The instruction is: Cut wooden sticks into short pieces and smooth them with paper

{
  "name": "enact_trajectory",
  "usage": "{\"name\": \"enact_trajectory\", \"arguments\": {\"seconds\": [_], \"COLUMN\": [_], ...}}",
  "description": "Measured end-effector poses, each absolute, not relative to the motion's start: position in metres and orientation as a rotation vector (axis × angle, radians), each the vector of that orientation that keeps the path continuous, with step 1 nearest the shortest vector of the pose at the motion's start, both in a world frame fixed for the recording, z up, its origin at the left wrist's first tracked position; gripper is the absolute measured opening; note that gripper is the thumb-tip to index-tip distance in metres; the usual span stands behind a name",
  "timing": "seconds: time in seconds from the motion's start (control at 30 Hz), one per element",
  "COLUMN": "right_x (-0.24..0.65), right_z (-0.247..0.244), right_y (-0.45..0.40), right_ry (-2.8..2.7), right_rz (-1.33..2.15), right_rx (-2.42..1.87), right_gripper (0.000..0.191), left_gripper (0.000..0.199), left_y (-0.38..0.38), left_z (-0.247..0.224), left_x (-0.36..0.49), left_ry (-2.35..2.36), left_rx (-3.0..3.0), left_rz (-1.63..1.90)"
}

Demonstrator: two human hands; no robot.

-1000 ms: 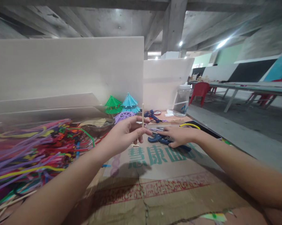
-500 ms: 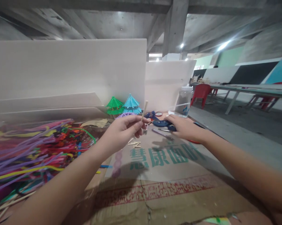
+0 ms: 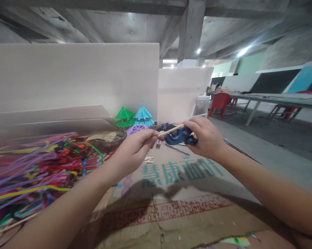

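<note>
My left hand (image 3: 136, 148) is closed in a pinch on the near end of a thin wooden stick (image 3: 171, 130). The stick slants up to the right, its far end by my right fingers. Closed around dark blue scissors (image 3: 174, 138) is my right hand (image 3: 206, 138); a looped handle shows, while the blades are mostly hidden. Several short cut stick pieces (image 3: 149, 159) lie on the cardboard below my left hand. A purple pen (image 3: 178, 149) lies under the scissors.
Behind stand a green paper-like pagoda (image 3: 124, 117), a blue one (image 3: 143, 116) and a purple lattice piece (image 3: 137, 128). Colourful pipe cleaners (image 3: 41, 166) heap at the left. A clear bottle (image 3: 201, 107) stands back right. Printed cardboard (image 3: 187, 207) covers the table; white boards (image 3: 75, 79) rise behind.
My right hand has lifted the blue scissors from the cardboard and brought them toward my left hand. The stick has tipped from nearly upright to slanting right.
</note>
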State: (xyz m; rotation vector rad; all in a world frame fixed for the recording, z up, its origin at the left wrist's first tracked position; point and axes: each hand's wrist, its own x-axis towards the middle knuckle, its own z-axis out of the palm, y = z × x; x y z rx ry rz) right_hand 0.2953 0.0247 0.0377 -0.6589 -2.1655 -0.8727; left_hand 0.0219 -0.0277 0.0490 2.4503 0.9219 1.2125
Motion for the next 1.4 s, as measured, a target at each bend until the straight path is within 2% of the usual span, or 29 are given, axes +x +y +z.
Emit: {"name": "enact_trajectory", "arguments": {"seconds": [0.47,0.63,1.03,1.4], "right_x": [0.286,0.285,0.285,0.284], "right_z": [0.036,0.037,0.041,0.042], "right_y": [0.006,0.000,-0.008,-0.011], "right_ry": [-2.133,-2.091,-2.059,-1.998], "right_rz": [-0.923,-0.977,-1.031,-1.114], "right_rx": [-0.562,-0.517,-0.472,-0.402], "right_gripper": [0.051,0.047,0.034,0.030], "left_gripper": [0.026,0.018,0.027,0.024], "left_y": [-0.034,-0.039,-0.050,-0.050], "left_z": [0.045,0.045,0.053,0.050], "left_x": [0.027,0.028,0.029,0.026], "left_ry": [0.750,0.811,0.666,0.641], "left_rx": [2.673,2.717,2.882,2.849], "left_rz": [1.082,1.100,1.165,1.078]}}
